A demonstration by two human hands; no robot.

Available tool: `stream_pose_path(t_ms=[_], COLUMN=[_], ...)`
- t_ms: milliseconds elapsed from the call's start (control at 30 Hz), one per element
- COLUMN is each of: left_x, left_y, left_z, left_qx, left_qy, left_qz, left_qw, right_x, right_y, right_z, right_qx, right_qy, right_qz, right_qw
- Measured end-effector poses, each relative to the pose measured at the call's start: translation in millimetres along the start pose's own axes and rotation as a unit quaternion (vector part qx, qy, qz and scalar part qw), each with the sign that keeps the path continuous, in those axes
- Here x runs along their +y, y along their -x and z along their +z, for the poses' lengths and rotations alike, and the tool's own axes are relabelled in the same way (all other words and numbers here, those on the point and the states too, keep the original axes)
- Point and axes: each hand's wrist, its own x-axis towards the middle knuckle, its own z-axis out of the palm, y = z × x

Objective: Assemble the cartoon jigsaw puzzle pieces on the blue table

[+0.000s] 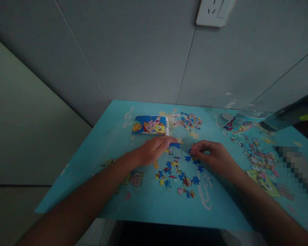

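Observation:
Loose jigsaw puzzle pieces [174, 177], mostly blue with bits of yellow and red, lie scattered on the light-blue table [87, 191] in front of me. My left hand [155, 147] lies low over the table with its fingers stretched to the right, beside a small joined blue section [175, 145]. It partly covers that section. Thumb and index finger of my right hand [209, 153] are pinched on a blue puzzle piece [189, 150] just right of the section. The fingers hide most of this piece.
A cartoon picture packet [151, 125] lies behind my left hand, with a puzzle-piece pile [191, 121] to its right. Further right are another pile [259, 155], a clear container [246, 119] and a dark bottle [292, 111]. The grey wall [143, 61] borders the table's back.

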Motion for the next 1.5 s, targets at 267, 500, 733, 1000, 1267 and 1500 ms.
stream_pose_path(t_ms=[267, 500, 733, 1000, 1267, 1500], left_x=[-6.6, -7.4, -4.5, -7.6, -9.5, -7.7], left_y=[-2.1, -0.1, 1.5, 0.6, 0.3, 0.4], left_z=[-0.5, -4.6, -3.8, -0.6, 0.1, 1.6], left_qx=[0.056, 0.051, 0.051, 0.059, 0.051, 0.050], left_qy=[0.022, -0.192, -0.263, -0.256, -0.248, -0.247], left_qz=[0.028, 0.102, 0.102, 0.096, 0.090, 0.100], left_qw=[0.998, 0.975, 0.958, 0.960, 0.963, 0.963], right_x=[-3.1, -2.4, 2.5, 6.2, 6.1, 5.3], right_y=[12.1, 15.6, 16.0, 15.2, 14.9, 15.2], right_z=[-1.1, 0.2, 1.8, 4.6, 5.0, 5.0], right_qx=[-0.082, -0.127, -0.117, -0.117, -0.118, -0.119], right_qy=[0.034, 0.040, 0.064, 0.097, 0.103, 0.109], right_qz=[-0.012, 0.007, -0.018, -0.027, -0.042, -0.046], right_qw=[0.996, 0.991, 0.991, 0.988, 0.987, 0.986])
